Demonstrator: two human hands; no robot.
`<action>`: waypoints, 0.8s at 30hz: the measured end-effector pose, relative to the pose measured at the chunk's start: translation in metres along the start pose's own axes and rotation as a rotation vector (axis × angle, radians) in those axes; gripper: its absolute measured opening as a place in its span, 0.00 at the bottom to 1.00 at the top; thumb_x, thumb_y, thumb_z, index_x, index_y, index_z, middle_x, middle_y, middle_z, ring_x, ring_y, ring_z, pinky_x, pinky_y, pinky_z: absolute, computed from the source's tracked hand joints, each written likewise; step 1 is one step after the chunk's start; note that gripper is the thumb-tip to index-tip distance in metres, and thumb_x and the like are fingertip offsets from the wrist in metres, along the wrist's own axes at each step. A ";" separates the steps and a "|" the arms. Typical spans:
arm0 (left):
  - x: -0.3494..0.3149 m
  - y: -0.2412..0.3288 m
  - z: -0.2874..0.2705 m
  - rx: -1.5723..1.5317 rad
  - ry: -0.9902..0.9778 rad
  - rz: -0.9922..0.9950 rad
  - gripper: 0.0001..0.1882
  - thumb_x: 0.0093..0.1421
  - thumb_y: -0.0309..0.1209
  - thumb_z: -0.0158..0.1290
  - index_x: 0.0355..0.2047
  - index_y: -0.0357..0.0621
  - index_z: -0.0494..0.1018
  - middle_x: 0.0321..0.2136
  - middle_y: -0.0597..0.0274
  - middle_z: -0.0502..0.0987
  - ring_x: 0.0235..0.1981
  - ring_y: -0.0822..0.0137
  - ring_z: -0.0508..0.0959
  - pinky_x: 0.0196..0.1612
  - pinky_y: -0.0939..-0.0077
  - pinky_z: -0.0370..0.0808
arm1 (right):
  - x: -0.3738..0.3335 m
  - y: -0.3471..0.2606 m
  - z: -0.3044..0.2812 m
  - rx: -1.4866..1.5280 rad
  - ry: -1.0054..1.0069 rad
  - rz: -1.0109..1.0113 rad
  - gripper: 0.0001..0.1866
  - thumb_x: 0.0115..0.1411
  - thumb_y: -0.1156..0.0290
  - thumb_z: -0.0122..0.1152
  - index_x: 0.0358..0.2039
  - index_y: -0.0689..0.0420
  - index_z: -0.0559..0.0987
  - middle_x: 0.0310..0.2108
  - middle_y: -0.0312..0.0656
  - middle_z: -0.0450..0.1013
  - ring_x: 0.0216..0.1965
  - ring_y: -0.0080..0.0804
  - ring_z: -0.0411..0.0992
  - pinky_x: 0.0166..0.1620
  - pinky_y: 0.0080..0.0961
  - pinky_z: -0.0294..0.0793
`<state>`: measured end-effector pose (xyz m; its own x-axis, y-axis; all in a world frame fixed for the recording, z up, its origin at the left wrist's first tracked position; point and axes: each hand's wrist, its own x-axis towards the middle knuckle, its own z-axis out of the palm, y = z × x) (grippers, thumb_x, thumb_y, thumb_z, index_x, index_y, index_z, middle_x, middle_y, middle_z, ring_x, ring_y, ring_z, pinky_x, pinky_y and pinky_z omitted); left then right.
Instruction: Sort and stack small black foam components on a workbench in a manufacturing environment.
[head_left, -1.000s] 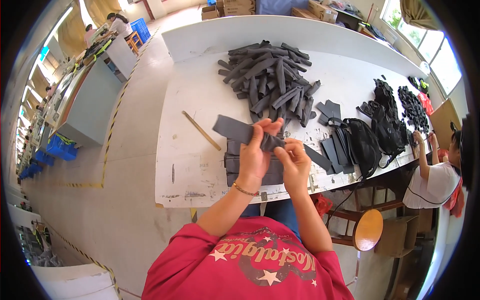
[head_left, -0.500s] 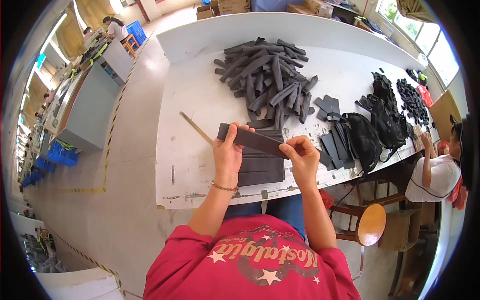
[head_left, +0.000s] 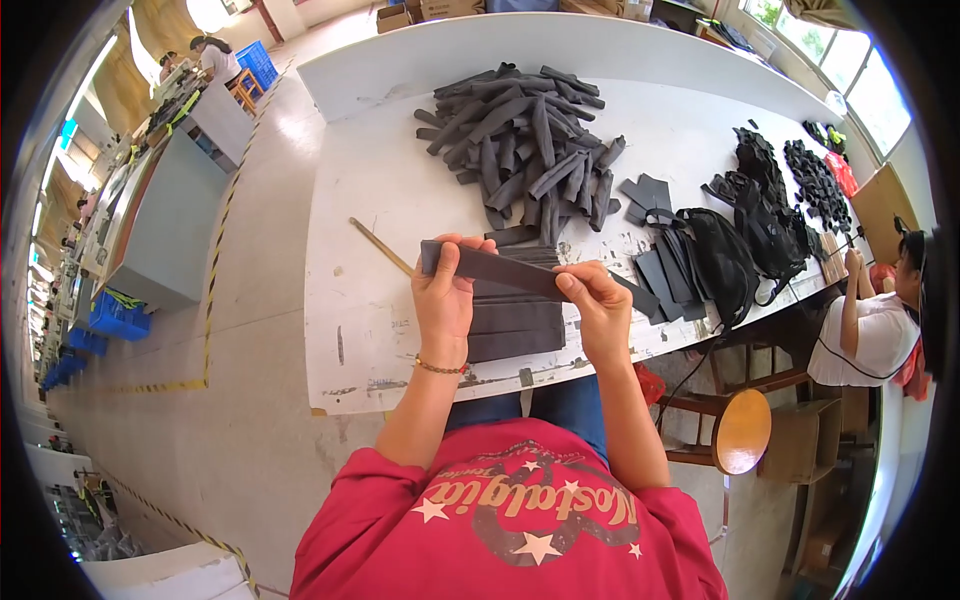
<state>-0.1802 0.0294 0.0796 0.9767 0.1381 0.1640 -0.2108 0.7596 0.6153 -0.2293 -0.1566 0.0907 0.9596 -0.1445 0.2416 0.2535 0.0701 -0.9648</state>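
Left hand [head_left: 442, 305], right hand [head_left: 600, 312]: fingers of both clamped on 1 dark strip [head_left: 508, 273]; 1 pile of strips [head_left: 520, 130], uncountable, on 1 white bench [head_left: 370, 175]; 1 lettered red shirt [head_left: 470, 545]

To your left a stick [head_left: 380, 246] lies on the white table [head_left: 350, 320], and beyond the yellow-and-black floor tape [head_left: 208, 325] stands a grey bench [head_left: 170, 235] with a blue crate [head_left: 121, 317] beside its base. To your right you have a black bag [head_left: 725, 268] on the tabletop, a round stool [head_left: 743, 432], an open carton [head_left: 805, 448] just beside it and a co-worker [head_left: 858, 338] in white. Ahead of you, past the table's upright back board [head_left: 400, 72], sit more boxes [head_left: 452, 9], with a window [head_left: 850, 62] at upper right.
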 end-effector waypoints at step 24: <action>0.045 -0.015 -0.064 1.391 -0.008 0.313 0.07 0.50 0.26 0.64 0.30 0.42 0.78 0.32 0.61 0.73 0.35 0.63 0.73 0.42 0.70 0.72 | 0.037 0.094 -0.022 -0.757 0.178 -0.044 0.10 0.54 0.70 0.69 0.33 0.60 0.78 0.30 0.46 0.73 0.28 0.39 0.72 0.33 0.35 0.70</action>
<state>-0.1305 0.0651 0.0286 0.8842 0.1742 0.4334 -0.2852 -0.5335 0.7963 -0.1725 -0.1770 0.0065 0.9004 -0.2922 0.3224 0.0763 -0.6234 -0.7782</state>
